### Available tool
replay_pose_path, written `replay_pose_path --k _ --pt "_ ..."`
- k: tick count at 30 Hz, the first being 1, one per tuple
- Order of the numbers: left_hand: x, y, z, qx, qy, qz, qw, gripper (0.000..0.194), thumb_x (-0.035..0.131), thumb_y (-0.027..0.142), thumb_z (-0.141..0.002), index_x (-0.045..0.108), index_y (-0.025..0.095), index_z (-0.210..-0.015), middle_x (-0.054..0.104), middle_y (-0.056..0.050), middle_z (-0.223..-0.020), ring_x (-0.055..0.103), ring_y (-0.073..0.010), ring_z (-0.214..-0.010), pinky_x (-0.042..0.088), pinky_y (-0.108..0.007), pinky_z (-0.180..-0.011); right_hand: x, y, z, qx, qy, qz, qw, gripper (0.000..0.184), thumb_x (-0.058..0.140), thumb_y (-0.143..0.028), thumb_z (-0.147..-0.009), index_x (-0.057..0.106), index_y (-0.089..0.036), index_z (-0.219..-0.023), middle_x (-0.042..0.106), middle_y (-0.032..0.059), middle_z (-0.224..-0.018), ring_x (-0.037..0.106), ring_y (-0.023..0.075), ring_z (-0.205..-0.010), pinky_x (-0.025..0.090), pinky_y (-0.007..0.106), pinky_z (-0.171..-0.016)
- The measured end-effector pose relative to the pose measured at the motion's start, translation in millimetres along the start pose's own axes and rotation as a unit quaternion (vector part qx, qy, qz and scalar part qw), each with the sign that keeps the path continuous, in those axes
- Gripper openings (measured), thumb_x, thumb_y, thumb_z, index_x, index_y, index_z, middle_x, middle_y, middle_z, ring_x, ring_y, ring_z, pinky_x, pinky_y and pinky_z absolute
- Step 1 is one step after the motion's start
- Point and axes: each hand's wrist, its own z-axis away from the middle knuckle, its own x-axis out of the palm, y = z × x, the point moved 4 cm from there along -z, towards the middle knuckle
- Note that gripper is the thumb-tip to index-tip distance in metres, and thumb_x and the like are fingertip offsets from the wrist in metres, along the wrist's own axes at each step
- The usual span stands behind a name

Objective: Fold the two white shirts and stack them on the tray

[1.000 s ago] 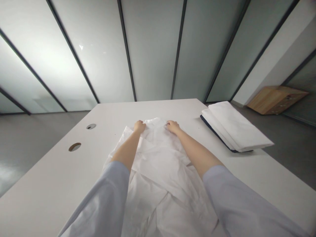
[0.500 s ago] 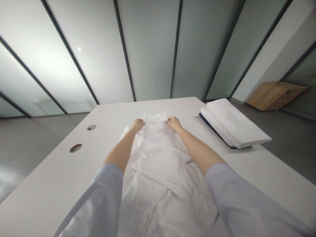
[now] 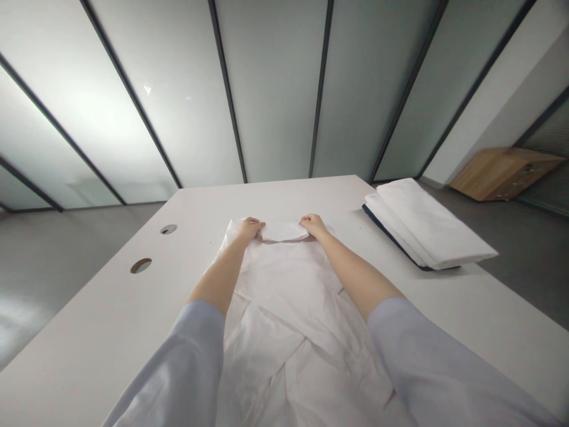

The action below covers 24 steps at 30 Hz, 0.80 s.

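The white cloth (image 3: pixel 284 308) lies crumpled and layered on the near half of the white table (image 3: pixel 111 308), roughly in the middle from left to right, and runs off the bottom of the view toward the person. At its far end, a small folded flap (image 3: pixel 283 231) sits between the hands. The left hand (image 3: pixel 250 229) pinches the cloth at the flap's left end, and the right hand (image 3: pixel 313 225) pinches its right corner; the two are apart, each clamped on the fabric. Both forearms reach across the cloth, and the pale blue sleeves (image 3: pixel 427 362) cover its near edges on either side. To the right, well apart from the right hand, a folded white stack (image 3: pixel 429 224) rests on the table, with a dark navy layer (image 3: pixel 387 235) along its lower edge (whether that is a case or more fabric, I cannot tell). Two round holes (image 3: pixel 141 265) are cut in the table's left side. Beyond the table's far right corner, a low wooden cabinet (image 3: pixel 504 174) stands on the grey floor (image 3: pixel 66 267) by the frosted glass wall (image 3: pixel 275 89).
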Motion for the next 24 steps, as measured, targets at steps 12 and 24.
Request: replay_pose_path --k 12,24 --pt "12.2 29 39 0.147 0.065 -0.361 0.919 0.061 0.048 0.023 -0.082 0.043 0.021 -0.143 0.035 -0.011 -0.153 0.026 -0.0312 -0.141 0.030 -0.048 -0.110 11 -14 31 -0.217 -0.006 0.312 0.925 0.050 0.041 -0.029 -0.092 0.044 -0.020 -0.141 0.035 0.0109 -0.152 0.029 0.0278 -0.139 0.025 0.040 -0.111" --pt "11.4 13 62 0.118 -0.051 -0.423 0.897 0.074 0.027 0.057 -0.093 0.021 0.012 -0.153 0.016 -0.018 -0.159 0.010 -0.0348 -0.146 0.013 -0.048 -0.116 24 6 33 -0.121 -0.111 0.315 0.935 0.068 0.026 -0.059 -0.095 0.026 -0.022 -0.152 0.021 0.0148 -0.158 0.018 0.0314 -0.145 0.015 0.048 -0.114"
